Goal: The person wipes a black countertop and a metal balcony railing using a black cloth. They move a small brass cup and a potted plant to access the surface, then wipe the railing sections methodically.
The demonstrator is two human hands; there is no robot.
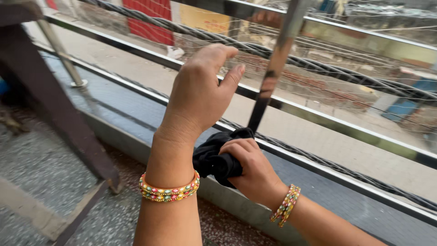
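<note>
Nearest to the camera are the two forearms, each with beaded bangles (169,190) in gold, red and green at the wrist. Below them lies a speckled stone floor (36,168), grey and rough, with a pale strip running across it at the left.

The right hand (248,166) is closed in a fist around a black cloth (214,159) — soft, crumpled, bunched into a ball — and presses it against the foot of an upright metal post (273,68). Its fingers are curled tight together over the fabric.

The left hand (200,91) is raised above the cloth, seen from the back. Its thumb points to the post and the other fingers are bent forward, hidden behind the hand, so I cannot tell if they grip something.

Behind the hands runs a low grey ledge (136,109), smooth and polished. On it stands a steel railing (346,123) with shiny horizontal bars, and a thick twisted cable (318,68) passes along it. At the left, a dark wooden beam (54,105) leans down to the floor.

Beyond the railing — far below — are a pale street, brick walls and a red surface.
</note>
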